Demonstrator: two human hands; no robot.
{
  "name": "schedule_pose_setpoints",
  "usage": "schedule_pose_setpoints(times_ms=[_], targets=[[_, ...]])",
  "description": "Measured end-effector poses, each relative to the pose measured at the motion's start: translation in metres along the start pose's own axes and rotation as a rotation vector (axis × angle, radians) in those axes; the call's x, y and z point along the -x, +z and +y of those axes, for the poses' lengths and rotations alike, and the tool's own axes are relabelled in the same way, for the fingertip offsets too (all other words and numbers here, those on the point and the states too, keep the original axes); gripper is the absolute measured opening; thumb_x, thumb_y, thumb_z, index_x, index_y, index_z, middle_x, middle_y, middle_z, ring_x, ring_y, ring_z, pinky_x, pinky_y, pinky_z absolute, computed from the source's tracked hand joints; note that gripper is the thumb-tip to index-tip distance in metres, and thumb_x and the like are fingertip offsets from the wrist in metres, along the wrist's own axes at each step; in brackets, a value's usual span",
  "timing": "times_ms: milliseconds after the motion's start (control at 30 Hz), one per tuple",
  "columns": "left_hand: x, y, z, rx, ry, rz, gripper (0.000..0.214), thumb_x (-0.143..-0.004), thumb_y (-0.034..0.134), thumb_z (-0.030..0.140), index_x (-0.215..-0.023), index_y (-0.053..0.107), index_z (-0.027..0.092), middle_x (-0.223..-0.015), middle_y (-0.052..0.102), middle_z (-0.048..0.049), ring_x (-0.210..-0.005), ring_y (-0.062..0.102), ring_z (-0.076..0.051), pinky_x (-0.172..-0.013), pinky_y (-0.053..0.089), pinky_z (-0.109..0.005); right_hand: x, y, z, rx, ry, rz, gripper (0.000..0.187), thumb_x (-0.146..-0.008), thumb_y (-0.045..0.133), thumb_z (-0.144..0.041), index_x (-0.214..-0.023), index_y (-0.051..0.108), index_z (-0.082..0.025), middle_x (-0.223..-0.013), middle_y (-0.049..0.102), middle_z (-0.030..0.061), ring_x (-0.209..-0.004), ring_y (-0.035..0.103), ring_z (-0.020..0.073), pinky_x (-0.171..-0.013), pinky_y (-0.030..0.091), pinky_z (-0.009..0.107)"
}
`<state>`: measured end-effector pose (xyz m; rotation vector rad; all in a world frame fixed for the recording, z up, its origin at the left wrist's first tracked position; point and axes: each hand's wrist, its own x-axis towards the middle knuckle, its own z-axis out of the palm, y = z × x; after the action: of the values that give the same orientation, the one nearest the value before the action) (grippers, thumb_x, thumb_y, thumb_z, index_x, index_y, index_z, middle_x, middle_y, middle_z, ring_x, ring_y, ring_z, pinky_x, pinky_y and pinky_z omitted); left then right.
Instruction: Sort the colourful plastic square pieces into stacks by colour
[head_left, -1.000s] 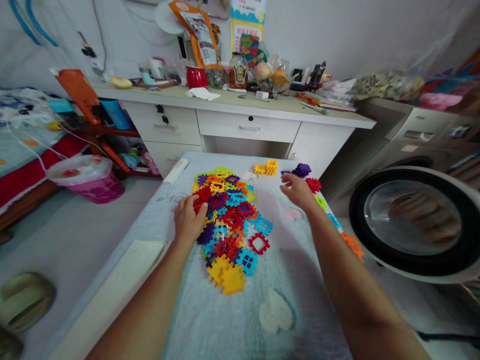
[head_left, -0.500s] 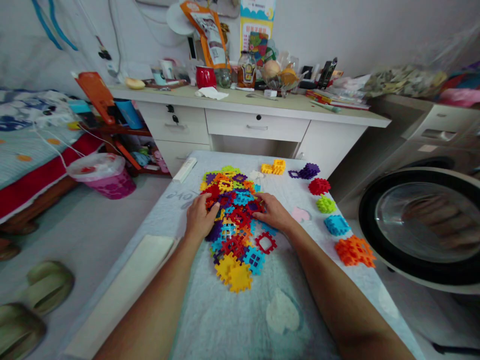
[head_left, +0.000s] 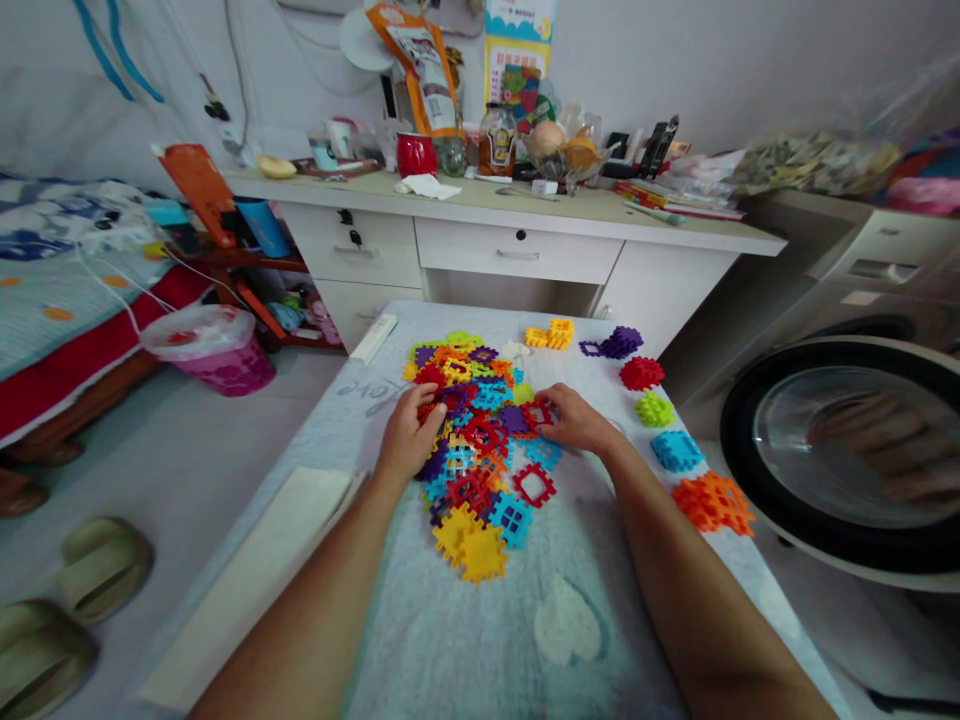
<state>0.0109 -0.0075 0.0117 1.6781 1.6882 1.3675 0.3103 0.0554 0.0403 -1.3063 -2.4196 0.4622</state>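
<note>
A mixed heap of colourful plastic interlocking tiles (head_left: pixel 472 450) lies in the middle of a table covered with a light blue cloth (head_left: pixel 465 640). My left hand (head_left: pixel 409 435) rests on the heap's left side, fingers curled on the tiles. My right hand (head_left: pixel 574 420) is at the heap's right edge and pinches a red square tile (head_left: pixel 535 415). Along the right side sit sorted piles: yellow (head_left: pixel 549 334), purple (head_left: pixel 616 343), red (head_left: pixel 641 373), green (head_left: pixel 653 409), blue (head_left: pixel 676 450) and orange (head_left: pixel 712 502).
A white desk (head_left: pixel 517 245) crowded with jars, cups and packets stands behind the table. A washing machine door (head_left: pixel 840 450) is close on the right. A pink bin (head_left: pixel 210 350) and a bed (head_left: pixel 67 290) are on the left; slippers (head_left: pixel 67 590) lie on the floor.
My right hand came from the purple pile at the far right to the heap, then drew a red tile toward the heap's right edge. My left hand stayed on the heap.
</note>
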Motion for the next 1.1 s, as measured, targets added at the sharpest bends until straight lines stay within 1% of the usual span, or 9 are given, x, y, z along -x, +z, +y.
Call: schedule_pose_setpoints(times_ms=[100,200,333,467,600,700,767,867,1100], targets=[[-0.003,-0.003,0.0,-0.078,0.019,0.077,0.035,-0.088,0.053,0.042,-0.116,0.06,0.022,-0.124,0.063,-0.0092,-0.12,0.059,-0.024,-0.109,0.044,-0.044,0.002,-0.003,-0.001,-0.002,-0.01,-0.032,0.05,-0.072,0.074,-0.022,-0.121,0.065,-0.017,-0.108,0.063,0.0087,-0.097,0.06,0.0217,-0.093,0.048,0.036],[-0.005,-0.006,-0.002,-0.158,0.02,0.13,0.032,-0.087,0.053,0.04,-0.111,0.062,0.022,-0.124,0.063,-0.0094,-0.124,0.056,-0.025,-0.113,0.04,-0.044,0.003,-0.011,-0.003,0.016,-0.016,-0.04,0.044,-0.073,0.074,-0.023,-0.116,0.069,-0.018,-0.106,0.063,0.0086,-0.096,0.061,0.0217,-0.091,0.049,0.035],[-0.007,-0.008,-0.006,-0.214,0.001,0.153,0.029,-0.086,0.054,0.039,-0.109,0.062,0.022,-0.121,0.064,-0.0088,-0.122,0.056,-0.027,-0.112,0.039,-0.046,-0.003,-0.04,0.01,0.032,0.057,0.062,0.043,-0.073,0.076,-0.023,-0.115,0.07,-0.02,-0.107,0.064,0.0088,-0.094,0.063,0.0217,-0.09,0.051,0.036],[-0.007,-0.007,-0.008,-0.227,0.005,0.157,0.029,-0.085,0.054,0.039,-0.108,0.063,0.023,-0.12,0.064,-0.0088,-0.121,0.055,-0.027,-0.111,0.04,-0.047,-0.012,-0.088,0.044,0.175,0.191,0.172,0.046,-0.072,0.079,-0.026,-0.117,0.071,-0.02,-0.11,0.065,0.011,-0.094,0.063,0.0239,-0.089,0.052,0.038],[-0.007,-0.006,-0.009,-0.226,0.002,0.164,0.03,-0.085,0.054,0.04,-0.108,0.063,0.022,-0.12,0.063,-0.0094,-0.122,0.055,-0.027,-0.112,0.04,-0.047,-0.015,-0.132,0.09,0.348,0.356,0.127,0.047,-0.073,0.078,-0.028,-0.119,0.072,-0.017,-0.108,0.068,0.0121,-0.088,0.064,0.0224,-0.084,0.051,0.035],[-0.008,-0.006,-0.01,-0.225,-0.011,0.151,0.033,-0.085,0.054,0.041,-0.11,0.063,0.021,-0.121,0.063,-0.0109,-0.121,0.055,-0.028,-0.111,0.04,-0.047,-0.012,-0.151,0.121,0.432,0.477,0.07,0.05,-0.075,0.076,-0.029,-0.123,0.07,-0.015,-0.107,0.069,0.0126,-0.084,0.065,0.0211,-0.078,0.051,0.031],[-0.008,-0.006,-0.01,-0.227,-0.019,0.139,0.034,-0.085,0.054,0.041,-0.11,0.063,0.021,-0.122,0.062,-0.0114,-0.122,0.055,-0.028,-0.112,0.04,-0.047,-0.01,-0.156,0.137,0.46,0.505,0.033,0.05,-0.076,0.075,-0.028,-0.124,0.069,-0.015,-0.107,0.071,0.0125,-0.086,0.066,0.0209,-0.077,0.05,0.029],[-0.008,-0.006,-0.011,-0.238,-0.019,0.127,0.035,-0.084,0.054,0.041,-0.11,0.063,0.02,-0.122,0.062,-0.0121,-0.122,0.055,-0.028,-0.112,0.04,-0.046,-0.008,-0.158,0.151,0.467,0.514,-0.005,0.049,-0.075,0.076,-0.026,-0.123,0.069,-0.015,-0.109,0.072,0.0122,-0.089,0.067,0.0203,-0.078,0.05,0.027],[-0.008,-0.006,-0.014,-0.256,0.004,0.124,0.034,-0.085,0.054,0.04,-0.11,0.063,0.02,-0.12,0.062,-0.0114,-0.12,0.056,-0.028,-0.11,0.042,-0.046,-0.008,-0.149,0.159,0.459,0.557,-0.05,0.049,-0.076,0.074,-0.023,-0.123,0.069,-0.014,-0.11,0.073,0.0126,-0.091,0.068,0.0214,-0.077,0.051,0.027]])
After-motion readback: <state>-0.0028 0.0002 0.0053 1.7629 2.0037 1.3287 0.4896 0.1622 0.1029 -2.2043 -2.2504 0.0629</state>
